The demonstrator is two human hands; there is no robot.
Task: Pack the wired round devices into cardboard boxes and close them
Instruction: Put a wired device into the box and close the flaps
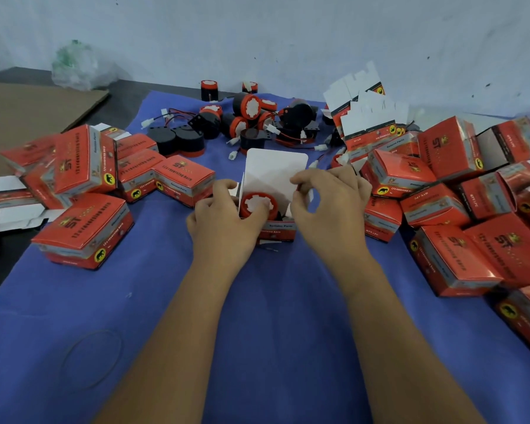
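Both forearms reach out over the blue cloth (166,301), the left hand (224,215) curled round the side of the open cardboard box (276,232) and the right hand (328,203) with bent fingers pinching its other edge. Inside sits a round device (257,205), red-rimmed with a white toothed centre, under the upright white lid flap (276,169). Glossy red closed boxes (86,234) lie on either side.

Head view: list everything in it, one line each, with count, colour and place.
open box: one, red, white lid up, centre, between the hands
device: one, red and white face, inside the open box
loose devices: a heap, black and red, wired, far centre
closed boxes: many, red, piled left and right
flat cartons: several, white and red, far right
cloth: one, blue, under everything
cardboard sheet: one, brown, far left
plastic bag: one, clear, far left by wall
left hand: grips the open box
right hand: pinches the box's right side
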